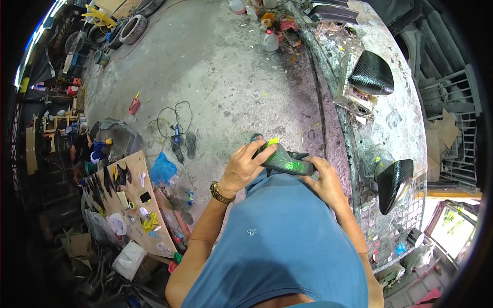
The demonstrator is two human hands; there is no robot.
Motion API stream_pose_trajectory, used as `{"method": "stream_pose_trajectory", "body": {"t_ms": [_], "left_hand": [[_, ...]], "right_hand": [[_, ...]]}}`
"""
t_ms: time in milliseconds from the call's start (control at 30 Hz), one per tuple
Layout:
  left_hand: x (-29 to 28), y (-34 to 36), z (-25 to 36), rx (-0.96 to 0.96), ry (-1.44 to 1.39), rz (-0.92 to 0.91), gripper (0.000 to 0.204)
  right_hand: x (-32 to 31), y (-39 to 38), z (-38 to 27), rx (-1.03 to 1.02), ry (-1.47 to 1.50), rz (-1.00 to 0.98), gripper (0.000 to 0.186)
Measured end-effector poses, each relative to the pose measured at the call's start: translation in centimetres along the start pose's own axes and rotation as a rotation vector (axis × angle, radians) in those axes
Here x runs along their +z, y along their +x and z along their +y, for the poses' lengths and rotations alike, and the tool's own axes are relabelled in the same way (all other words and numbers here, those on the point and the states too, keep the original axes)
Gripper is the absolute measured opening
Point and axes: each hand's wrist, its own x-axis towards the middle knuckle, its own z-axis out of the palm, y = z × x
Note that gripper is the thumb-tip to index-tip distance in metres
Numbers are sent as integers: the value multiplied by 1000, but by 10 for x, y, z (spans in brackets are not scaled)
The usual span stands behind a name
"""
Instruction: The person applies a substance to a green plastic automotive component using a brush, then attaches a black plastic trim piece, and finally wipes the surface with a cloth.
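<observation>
The dark part (280,158) lies between the two hands, just right of the left hand (244,167) and just left of the right hand (325,178). Its long axis runs from one hand to the other, across the front of the body, with the right end slanting a little nearer the person. Neither hand is clearly closer: the left is clamped on the left end, its fingers over the upper edge, while the right grips the opposite end between thumb and fingers.

The part looks rigid, curved and narrow, dull black to grey, with bright green speckled streaks across the face toward the right hand. A small, flat yellow piece (274,140) shows at the left hand's fingertips; whether it is pinched there or stuck to the part, I cannot tell.

Right of the right hand stands a pale, stained bench (381,137). On it, farther out, sits a rounded shell (372,72) in glossy black weave; a second, more pointed shell (395,186) of similar weave is nearer the right hand. Left of the left hand, well apart, are a crumpled blue plastic sheet (163,168) and a flat, wood-coloured board (134,163) on a slant.
</observation>
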Motion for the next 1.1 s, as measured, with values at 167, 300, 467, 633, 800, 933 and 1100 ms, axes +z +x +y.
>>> {"method": "stream_pose_trajectory", "body": {"t_ms": [167, 300, 467, 633, 800, 933, 1100], "left_hand": [[-3, 6, -29, -12, -213, 182, 71], [-25, 21, -50, 42, -202, 120, 68], [-40, 39, -80, 152, -155, 35, 63], [-54, 56, -101, 208, -151, -17, 66], [-61, 67, -111, 246, -119, -61, 67], [-59, 71, -117, 299, -134, -36, 65], [-56, 70, -116, 321, -114, -9, 63]], "right_hand": [[9, 20, -6, 32, 13, 41, 43], [19, 33, -17, 99, 92, 59, 43], [32, 50, -33, 164, 117, 99, 43], [43, 62, -44, 125, 27, 186, 43], [48, 67, -51, 145, -2, 221, 42], [48, 69, -54, 183, 14, 224, 41], [45, 69, -53, 173, 8, 224, 42]]}}
